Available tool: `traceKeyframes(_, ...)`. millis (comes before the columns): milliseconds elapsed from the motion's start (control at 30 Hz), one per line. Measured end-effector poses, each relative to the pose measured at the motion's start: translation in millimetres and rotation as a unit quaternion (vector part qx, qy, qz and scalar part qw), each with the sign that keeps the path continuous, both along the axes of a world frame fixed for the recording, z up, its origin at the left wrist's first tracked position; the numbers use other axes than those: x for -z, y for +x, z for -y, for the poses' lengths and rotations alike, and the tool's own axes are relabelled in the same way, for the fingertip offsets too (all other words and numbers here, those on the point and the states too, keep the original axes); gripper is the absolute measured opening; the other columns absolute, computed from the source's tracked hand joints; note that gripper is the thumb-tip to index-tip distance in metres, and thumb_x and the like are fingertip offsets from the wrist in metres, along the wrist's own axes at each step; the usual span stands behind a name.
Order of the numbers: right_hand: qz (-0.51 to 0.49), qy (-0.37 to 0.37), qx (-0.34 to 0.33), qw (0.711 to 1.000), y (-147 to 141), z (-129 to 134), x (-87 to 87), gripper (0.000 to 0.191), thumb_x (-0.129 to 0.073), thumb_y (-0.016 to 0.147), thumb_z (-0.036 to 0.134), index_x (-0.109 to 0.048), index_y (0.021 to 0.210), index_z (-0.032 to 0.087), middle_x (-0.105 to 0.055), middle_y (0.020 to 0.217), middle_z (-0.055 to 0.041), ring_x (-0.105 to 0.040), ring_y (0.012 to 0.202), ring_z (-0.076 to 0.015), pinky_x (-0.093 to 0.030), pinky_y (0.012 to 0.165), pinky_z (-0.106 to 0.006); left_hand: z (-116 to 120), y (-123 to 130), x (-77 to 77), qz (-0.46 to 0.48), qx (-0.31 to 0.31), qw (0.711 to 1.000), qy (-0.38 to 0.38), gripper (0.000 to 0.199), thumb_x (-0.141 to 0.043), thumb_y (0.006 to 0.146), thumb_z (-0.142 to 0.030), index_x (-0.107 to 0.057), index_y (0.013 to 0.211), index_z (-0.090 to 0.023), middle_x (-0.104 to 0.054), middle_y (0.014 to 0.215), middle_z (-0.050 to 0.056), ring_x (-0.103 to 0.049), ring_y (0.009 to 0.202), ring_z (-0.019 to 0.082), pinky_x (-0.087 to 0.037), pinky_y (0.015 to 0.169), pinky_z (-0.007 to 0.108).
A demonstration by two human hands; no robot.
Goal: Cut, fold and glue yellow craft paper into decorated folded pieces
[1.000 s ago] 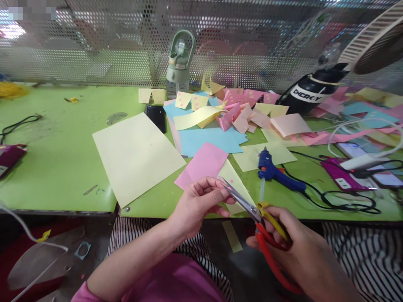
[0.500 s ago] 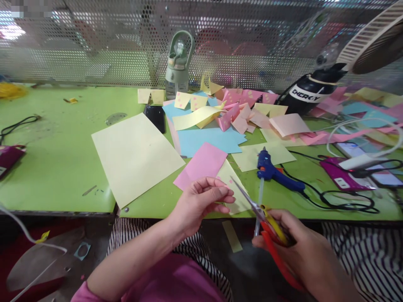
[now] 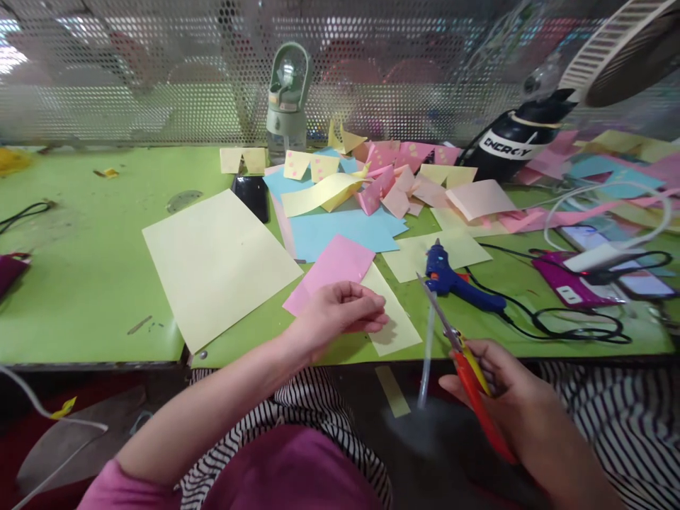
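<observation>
My left hand (image 3: 340, 312) is closed, fingertips and thumb together, above the pink paper (image 3: 332, 265) and a small pale yellow sheet (image 3: 396, 319). Whatever its fingers hold, if anything, is too small or hidden to make out. In my right hand (image 3: 523, 404) is a pair of scissors (image 3: 467, 372) with red and yellow handles. Their blades point up and left, close together, towards a blue glue gun (image 3: 460, 283). A clear glue stick (image 3: 426, 354) juts from the gun over the table edge, just left of the scissors.
A large pale yellow sheet (image 3: 217, 269) lies left on the green table (image 3: 85, 283). Behind are a black phone (image 3: 251, 197), a water bottle (image 3: 287, 113) and cut, folded paper pieces (image 3: 345, 227). Cables, a magenta pouch (image 3: 574, 280) and a black fan base (image 3: 513, 149) stand right.
The scissors have moved right, away from my left hand, and their blades look more closed. My left fingers have curled in more tightly. The whole view has shifted slightly.
</observation>
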State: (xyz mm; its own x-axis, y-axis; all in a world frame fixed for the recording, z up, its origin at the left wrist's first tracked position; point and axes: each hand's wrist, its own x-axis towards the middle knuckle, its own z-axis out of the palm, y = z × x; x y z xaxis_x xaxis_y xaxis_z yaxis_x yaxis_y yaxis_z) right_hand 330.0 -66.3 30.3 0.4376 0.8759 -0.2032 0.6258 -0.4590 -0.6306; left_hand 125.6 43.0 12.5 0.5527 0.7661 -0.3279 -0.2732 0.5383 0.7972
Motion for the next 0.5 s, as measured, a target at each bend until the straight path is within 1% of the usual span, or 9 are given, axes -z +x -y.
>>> traceKeyframes(33,0.005,0.002,-0.002,1.0,2,1,1.3,0.05,-0.071,0.046,0.065,-0.063,0.077,0.027,-0.066,0.057,0.0022,-0.059,0.054,-0.0212,-0.047,0.053,-0.03,-4,3,-1.5,-0.056,0.025,0.996,0.057,0.012,-0.071,0.08,-0.021,-0.063,0.074,-0.014,-0.068,0.068,0.003,-0.065,0.063,0.01,-0.055,0.065,0.022)
traceKeyframes(67,0.007,0.004,-0.005,1.0,4,2,2.5,0.05,-0.071,0.047,0.066,-0.063,0.077,0.027,-0.066,0.058,0.0021,-0.059,0.054,-0.0211,-0.047,0.051,-0.03,-9,5,-3.1,-0.119,0.046,0.984,0.122,0.012,-0.071,0.079,-0.02,-0.063,0.071,-0.016,-0.066,0.065,0.001,-0.062,0.059,0.01,-0.053,0.061,0.022)
traceKeyframes(133,0.004,0.003,-0.015,1.0,8,5,4.0,0.05,-0.071,0.05,0.066,-0.063,0.079,0.027,-0.068,0.061,0.0014,-0.06,0.056,-0.0216,-0.047,0.051,-0.029,-16,11,-6.1,-0.228,0.068,0.938,0.253,0.009,-0.068,0.076,-0.015,-0.064,0.068,-0.018,-0.065,0.064,0.0,-0.057,0.056,0.01,-0.047,0.054,0.021)
traceKeyframes(200,0.001,-0.007,-0.017,1.0,12,9,4.3,0.049,-0.07,0.054,0.066,-0.062,0.081,0.026,-0.07,0.064,0.0004,-0.062,0.059,-0.0223,-0.047,0.053,-0.03,-23,14,-8.8,-0.281,0.078,0.888,0.354,0.012,-0.065,0.073,-0.011,-0.067,0.066,-0.02,-0.067,0.068,0.001,-0.055,0.055,0.011,-0.044,0.053,0.022)
traceKeyframes(233,-0.001,-0.013,-0.014,1.0,14,12,4.0,0.049,-0.07,0.055,0.066,-0.062,0.082,0.026,-0.07,0.065,0.0,-0.063,0.06,-0.0229,-0.048,0.055,-0.03,-25,16,-10.0,-0.291,0.086,0.87,0.388,0.014,-0.064,0.073,-0.01,-0.069,0.065,-0.02,-0.069,0.07,0.001,-0.056,0.056,0.012,-0.044,0.053,0.022)
traceKeyframes(267,-0.002,-0.017,-0.011,1.0,15,13,3.5,0.05,-0.07,0.055,0.067,-0.062,0.083,0.027,-0.071,0.065,-0.0003,-0.063,0.06,-0.0235,-0.048,0.055,-0.031,-28,17,-11.3,-0.295,0.095,0.857,0.411,0.015,-0.063,0.074,-0.01,-0.07,0.066,-0.021,-0.07,0.071,0.002,-0.057,0.057,0.013,-0.043,0.054,0.023)
traceKeyframes(333,0.005,-0.019,-0.004,1.0,18,16,2.7,0.051,-0.07,0.052,0.068,-0.062,0.081,0.027,-0.07,0.063,-0.0005,-0.063,0.059,-0.0245,-0.047,0.056,-0.032,-32,18,-14.2,-0.3,0.111,0.841,0.436,0.017,-0.061,0.076,-0.011,-0.073,0.07,-0.021,-0.073,0.074,0.002,-0.06,0.059,0.014,-0.044,0.058,0.025)
traceKeyframes(433,0.018,-0.016,0.001,1.0,20,17,2.8,0.053,-0.07,0.051,0.07,-0.062,0.08,0.027,-0.069,0.063,-0.0002,-0.063,0.058,-0.0245,-0.047,0.055,-0.033,-36,17,-20.5,-0.302,0.109,0.835,0.447,0.02,-0.057,0.078,-0.011,-0.075,0.079,-0.021,-0.073,0.075,0.002,-0.061,0.061,0.014,-0.044,0.062,0.025)
traceKeyframes(500,0.021,-0.014,0.001,1.0,21,17,3.5,0.053,-0.069,0.051,0.071,-0.062,0.081,0.027,-0.069,0.064,-0.0001,-0.063,0.059,-0.0243,-0.047,0.056,-0.033,-39,15,-25.2,-0.321,0.102,0.825,0.454,0.021,-0.057,0.08,-0.012,-0.076,0.085,-0.02,-0.073,0.078,0.003,-0.061,0.062,0.014,-0.044,0.062,0.025)
